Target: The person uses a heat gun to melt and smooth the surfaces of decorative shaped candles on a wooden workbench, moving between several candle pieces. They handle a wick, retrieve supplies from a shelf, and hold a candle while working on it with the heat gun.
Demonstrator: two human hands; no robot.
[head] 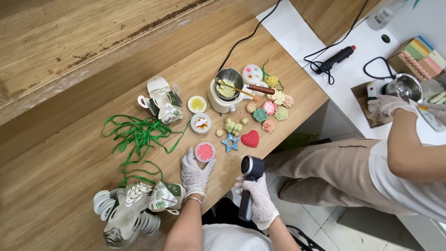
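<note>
Your left hand (195,175) lies flat, fingers spread, steadying the small round dish of pink wax (205,151) at the counter's (60,158) near edge, while your right hand (258,200), fingers wrapped tight, aims the black heat gun (250,179) toward it for softening.

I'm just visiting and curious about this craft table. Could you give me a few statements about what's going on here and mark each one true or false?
1. The right hand grips a dark heat gun. True.
2. The left hand holds the green ribbon. False: it rests on the table by a round pink mould; the ribbon lies apart.
3. A red heart lies on the table. True.
4. The small melting pot is empty. False: it holds yellowish wax and a wooden-handled spoon.
</note>
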